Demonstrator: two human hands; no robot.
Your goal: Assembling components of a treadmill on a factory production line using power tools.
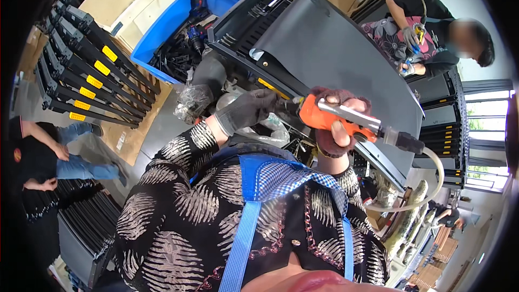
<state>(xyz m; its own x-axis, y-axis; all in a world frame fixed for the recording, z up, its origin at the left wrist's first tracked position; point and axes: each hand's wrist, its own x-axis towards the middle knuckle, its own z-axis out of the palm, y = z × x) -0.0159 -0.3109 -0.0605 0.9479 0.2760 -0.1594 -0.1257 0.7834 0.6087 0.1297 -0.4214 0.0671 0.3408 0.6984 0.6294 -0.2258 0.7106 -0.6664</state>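
My right hand [331, 144], in a dark reddish fingerless glove, is wrapped round an orange and silver air screwdriver [314, 115]. A pale air hose [440, 178] runs from the tool's rear end and loops down. In a dark grey glove, my left hand [244, 110] has its fingers pinched together at the tool's front tip. What they hold there, if anything, is hidden. Both hands are over the near edge of a large dark grey panel assembly [335, 48], which has a slotted black frame along its left side. A yellow label [273, 87] sits on its near edge.
Left of the panel stands a blue bin [157, 32] with black parts and power drills. Black frames with yellow labels [94, 81] are stacked farther left. One person [40, 151] stands at left; another [432, 32] works at the panel's far right. Plastic-wrapped items [192, 100] lie near my left hand.
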